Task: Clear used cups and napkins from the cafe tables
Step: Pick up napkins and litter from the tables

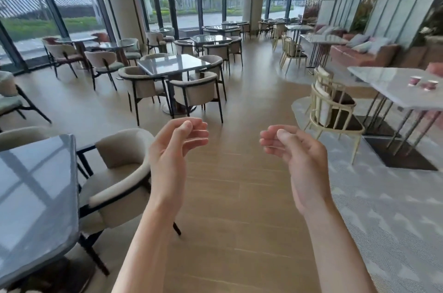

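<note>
1. Hands: left hand (176, 146) and right hand (296, 148) hang loosely curled, holding nothing
2. Two pink cups (422, 83) stand close together near the right edge of the pale bench (374, 79), uncollected
3. Napkins: none visible; clearing seems barely begun

At the right edge of the frame I see a pale marble-topped table (383, 81) on thin metal legs, with two small pink paper cups (414, 81) standing upright near each other on its top. In the lower left corner a grey glossy table (36, 187) shows only window reflections. Mid-frame, another grey square table (173, 64) sits ringed by beige chairs (194, 91) on the wooden floor (239, 196).
</note>
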